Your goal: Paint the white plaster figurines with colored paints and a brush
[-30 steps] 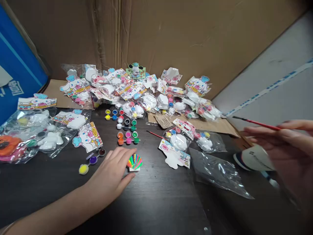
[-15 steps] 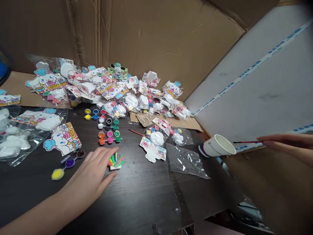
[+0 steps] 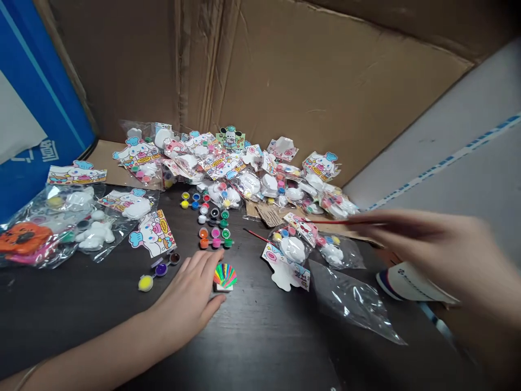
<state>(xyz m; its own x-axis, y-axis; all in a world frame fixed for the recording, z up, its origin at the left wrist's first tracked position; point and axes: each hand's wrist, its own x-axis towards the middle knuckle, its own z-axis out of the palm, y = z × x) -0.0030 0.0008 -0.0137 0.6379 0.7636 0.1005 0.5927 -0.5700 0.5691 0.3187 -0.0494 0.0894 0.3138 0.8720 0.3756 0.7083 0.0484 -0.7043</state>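
Note:
A small shell-shaped piece [image 3: 225, 276] painted in rainbow stripes stands on the dark table, on a white base. My left hand [image 3: 195, 288] lies on the table with its fingers and thumb against the left side of the shell. On the right, my right hand [image 3: 411, 239], blurred, holds a red paintbrush [image 3: 337, 221] pointing left, in front of the paper cup [image 3: 417, 283]. Behind the shell are open paint pots [image 3: 215, 233] in several colours. Yellow, purple and brown pots [image 3: 161, 270] sit left of my left hand.
Bagged white figures with printed cards [image 3: 223, 165] are heaped along the cardboard wall [image 3: 285, 81]. More bags [image 3: 93, 233] lie at the left. A clear plastic bag [image 3: 354, 298] and another brush [image 3: 256, 235] lie right of the shell.
The view has turned left. My right hand has moved left with the paintbrush, from beyond the cup to in front of it. My left hand remains at the shell.

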